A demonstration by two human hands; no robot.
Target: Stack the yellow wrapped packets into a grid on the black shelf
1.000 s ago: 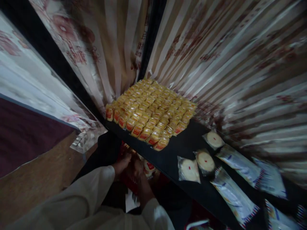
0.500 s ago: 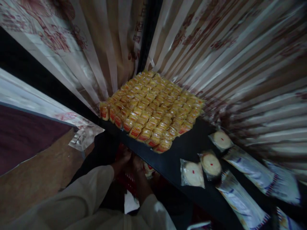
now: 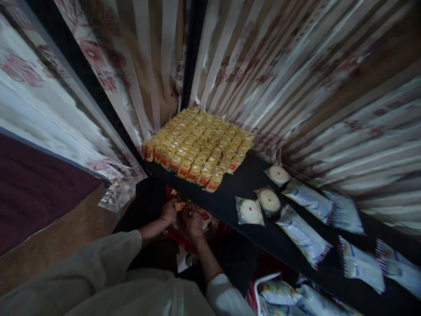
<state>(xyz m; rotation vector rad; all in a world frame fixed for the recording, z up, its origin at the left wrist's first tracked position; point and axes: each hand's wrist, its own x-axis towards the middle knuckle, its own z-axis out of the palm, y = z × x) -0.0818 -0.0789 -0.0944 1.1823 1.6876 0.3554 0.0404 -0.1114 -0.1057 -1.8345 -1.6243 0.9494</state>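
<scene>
Below the front edge of the dark shelf, both hands are over a red basket [image 3: 179,240] that contains wrapped cakes [image 3: 205,216]. My left hand [image 3: 169,211] is closed on a small clear-wrapped cake [image 3: 180,205] with an orange-red label. Close beside it, my right hand [image 3: 193,221] has its fingers curled inward; whatever they grip is hidden. Rows of similar yellow wrapped cakes [image 3: 200,145] stand packed together on the shelf [image 3: 230,193] above the hands.
Right of the rows lie round pale wrapped pastries [image 3: 250,211] and several white-blue packets [image 3: 305,237]. A bag of more packets [image 3: 279,292] sits below the shelf at lower right. Printed plastic sheeting [image 3: 263,66] hangs behind. A dark post [image 3: 190,57] stands in the corner.
The view has shifted, so the shelf appears smaller and more of its right side shows. Both hands now appear higher and clearer over the basket, with a wrapped cake visible at the left hand.
</scene>
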